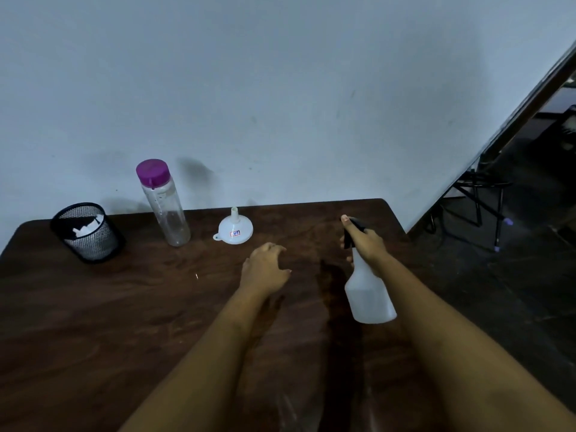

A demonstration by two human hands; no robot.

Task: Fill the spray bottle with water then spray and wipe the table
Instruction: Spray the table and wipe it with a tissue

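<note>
Spray bottle: white and translucent, gripped at the neck by the right hand, whose fingers curl round the neck and the black spray head. One digit lies along the top of that head. The bottle is tilted, with its head away from the person and its base toward them, and the base looks to be clear of the dark wooden table.

Beyond the grip, the table's far edge meets the pale wall. Beyond and to the right of the grip is the rounded far corner. The table's right edge runs back toward the person just right of the gripping arm, with dark floor past it.

Left of the grip, the left hand hangs over the tabletop with its fingers loosely curled, holding nothing. A stretch of bare wood lies between the two hands, partly in the bottle's shadow.

Further left and beyond, near the far edge:
- A white funnel sits wide mouth down, spout up.
- A clear water bottle with a purple cap stands left of the funnel.
- A black mesh cup with something white inside sits by the left far corner, well apart from the grip.

Open wood runs from both hands toward the person and to the left.
</note>
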